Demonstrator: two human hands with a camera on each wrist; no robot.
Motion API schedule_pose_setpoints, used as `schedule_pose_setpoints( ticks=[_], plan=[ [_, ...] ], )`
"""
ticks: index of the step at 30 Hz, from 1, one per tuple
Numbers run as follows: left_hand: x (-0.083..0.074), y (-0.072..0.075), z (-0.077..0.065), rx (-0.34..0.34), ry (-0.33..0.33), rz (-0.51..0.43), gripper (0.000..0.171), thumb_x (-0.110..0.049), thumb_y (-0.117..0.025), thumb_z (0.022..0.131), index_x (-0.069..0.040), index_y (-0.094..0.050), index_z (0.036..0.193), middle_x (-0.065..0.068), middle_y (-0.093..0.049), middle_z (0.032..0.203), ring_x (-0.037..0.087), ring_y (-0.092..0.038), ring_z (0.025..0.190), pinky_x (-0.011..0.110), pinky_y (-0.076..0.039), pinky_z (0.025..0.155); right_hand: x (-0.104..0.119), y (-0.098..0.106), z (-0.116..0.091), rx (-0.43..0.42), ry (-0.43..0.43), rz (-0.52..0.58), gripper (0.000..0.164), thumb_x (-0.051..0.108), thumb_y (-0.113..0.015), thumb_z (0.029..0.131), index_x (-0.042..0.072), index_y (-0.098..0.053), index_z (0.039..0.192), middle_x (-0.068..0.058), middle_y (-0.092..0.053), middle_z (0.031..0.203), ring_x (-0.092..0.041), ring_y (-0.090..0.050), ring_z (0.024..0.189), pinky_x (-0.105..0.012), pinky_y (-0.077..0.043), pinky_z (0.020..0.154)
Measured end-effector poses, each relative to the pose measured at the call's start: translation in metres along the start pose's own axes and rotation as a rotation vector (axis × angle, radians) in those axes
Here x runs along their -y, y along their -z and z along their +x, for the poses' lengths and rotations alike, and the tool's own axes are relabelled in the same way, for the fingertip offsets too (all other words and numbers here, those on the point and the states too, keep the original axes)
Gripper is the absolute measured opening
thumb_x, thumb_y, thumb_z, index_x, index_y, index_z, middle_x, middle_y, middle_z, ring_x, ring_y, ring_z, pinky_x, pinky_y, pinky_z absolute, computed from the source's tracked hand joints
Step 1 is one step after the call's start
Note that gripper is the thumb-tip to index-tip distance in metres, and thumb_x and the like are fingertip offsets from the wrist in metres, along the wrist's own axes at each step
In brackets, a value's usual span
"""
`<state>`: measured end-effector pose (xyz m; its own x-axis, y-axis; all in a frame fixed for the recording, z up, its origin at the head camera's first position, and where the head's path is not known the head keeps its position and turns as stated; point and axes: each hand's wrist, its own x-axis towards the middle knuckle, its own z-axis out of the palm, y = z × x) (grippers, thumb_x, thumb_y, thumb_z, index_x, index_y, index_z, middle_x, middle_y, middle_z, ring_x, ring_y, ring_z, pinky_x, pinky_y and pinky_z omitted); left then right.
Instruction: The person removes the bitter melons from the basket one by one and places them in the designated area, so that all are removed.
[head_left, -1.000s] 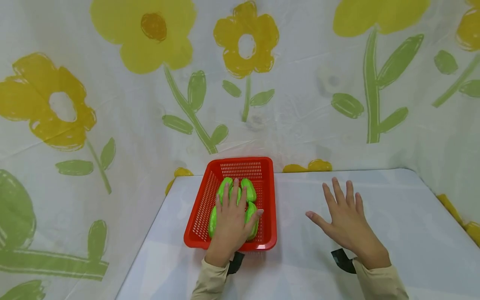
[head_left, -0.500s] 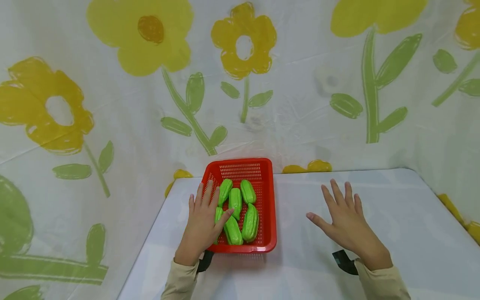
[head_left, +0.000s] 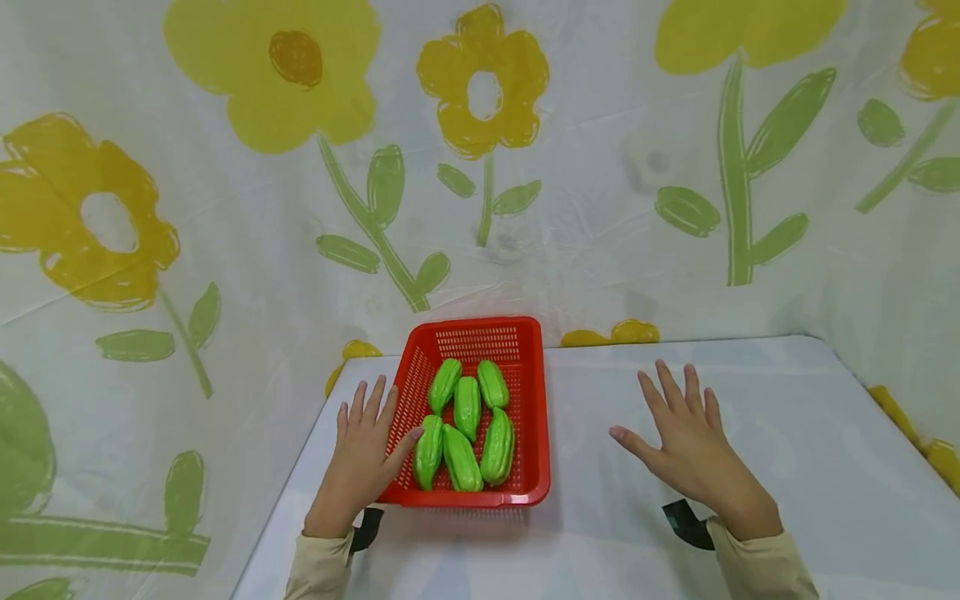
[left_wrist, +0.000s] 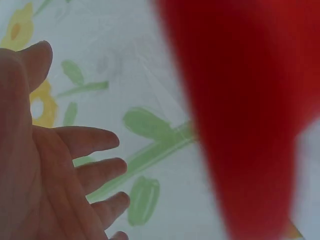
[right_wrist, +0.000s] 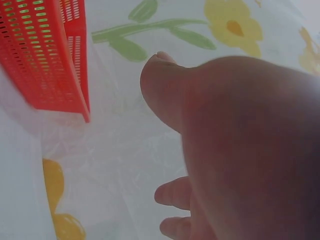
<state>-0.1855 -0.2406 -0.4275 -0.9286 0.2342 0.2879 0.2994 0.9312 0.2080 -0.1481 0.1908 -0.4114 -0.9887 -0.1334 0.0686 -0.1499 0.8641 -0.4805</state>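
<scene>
Several bright green ridged gourds, like small bitter melons or chayotes (head_left: 467, 407), lie in a red perforated plastic basket (head_left: 532, 433) on the table. My left hand (head_left: 358, 461) is spread with straight fingers at the basket's left side, its thumb overlapping the rim in the head view. In the left wrist view the left hand (left_wrist: 65, 165) holds nothing, and the basket's red wall (left_wrist: 240, 125) looms blurred beside it. Well to the right of the basket, my right hand (head_left: 693, 457) is spread, palm down and holding nothing. The right wrist view shows the basket (right_wrist: 55, 60) apart from the right thumb.
A white table (head_left: 600, 533) bears the basket near its back edge. Behind and on both sides hangs a white cloth (head_left: 585, 208) printed with yellow flowers. Dark wrist straps (head_left: 367, 529) sit at both cuffs.
My left hand has moved left from over the gourds to the basket's left side, uncovering them. The right hand has stayed nearly where it was.
</scene>
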Motion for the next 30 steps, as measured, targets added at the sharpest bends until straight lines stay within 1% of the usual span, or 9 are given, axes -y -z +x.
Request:
schedule_pose_setpoints(
  ticks=[4,7,11,15,24,30],
  plan=[
    [0.009,-0.004,-0.005,0.02,0.012,0.017,0.082,-0.05,-0.06,0.1,-0.002,-0.033,0.161,0.023,-0.024,0.17,0.05,-0.013,0.158,0.077,-0.014,0.121,-0.001,0.001,-0.001,-0.004,-0.003,0.001,0.103,0.068,-0.056,0.096,-0.001,-0.02,0.164,-0.029,-0.001,0.172,-0.056,0.018,0.156,-0.077,0.013,0.12],
    [0.015,-0.01,-0.008,0.038,0.014,0.02,0.083,-0.05,-0.061,0.1,-0.002,-0.032,0.161,0.023,-0.025,0.171,0.05,-0.014,0.158,0.076,-0.015,0.121,-0.002,0.001,-0.001,-0.005,-0.003,-0.001,0.102,0.067,-0.056,0.096,0.0,-0.02,0.164,-0.029,-0.002,0.172,-0.056,0.018,0.155,-0.077,0.013,0.12],
    [0.024,-0.018,-0.008,0.069,0.004,-0.003,0.085,-0.051,-0.061,0.1,-0.002,-0.03,0.162,0.021,-0.022,0.172,0.049,-0.013,0.158,0.076,-0.014,0.122,-0.004,0.0,-0.002,-0.013,0.002,-0.002,0.102,0.068,-0.055,0.096,0.0,-0.02,0.164,-0.029,-0.003,0.172,-0.056,0.017,0.156,-0.077,0.013,0.12],
    [0.03,-0.022,-0.01,0.091,0.006,-0.022,0.085,-0.053,-0.059,0.1,-0.002,-0.03,0.162,0.019,-0.021,0.173,0.049,-0.012,0.159,0.076,-0.013,0.122,-0.003,-0.002,-0.002,-0.02,0.007,0.006,0.101,0.067,-0.056,0.096,0.001,-0.021,0.164,-0.029,-0.005,0.172,-0.055,0.015,0.156,-0.077,0.012,0.121],
    [0.035,-0.025,-0.016,0.126,0.047,-0.051,0.087,-0.058,-0.056,0.1,-0.003,-0.029,0.162,0.017,-0.024,0.172,0.049,-0.012,0.159,0.077,-0.012,0.121,0.002,-0.003,-0.001,-0.015,-0.004,0.006,0.101,0.067,-0.057,0.096,0.002,-0.021,0.164,-0.028,-0.006,0.172,-0.055,0.013,0.157,-0.077,0.01,0.121],
    [0.038,-0.029,-0.015,0.127,0.042,-0.079,0.088,-0.058,-0.054,0.1,-0.003,-0.026,0.163,0.015,-0.023,0.173,0.047,-0.012,0.159,0.077,-0.012,0.121,0.003,-0.002,0.004,-0.037,0.008,0.034,0.098,0.065,-0.057,0.097,0.002,-0.022,0.164,-0.029,-0.01,0.172,-0.055,0.007,0.158,-0.077,0.001,0.122]
  ],
)
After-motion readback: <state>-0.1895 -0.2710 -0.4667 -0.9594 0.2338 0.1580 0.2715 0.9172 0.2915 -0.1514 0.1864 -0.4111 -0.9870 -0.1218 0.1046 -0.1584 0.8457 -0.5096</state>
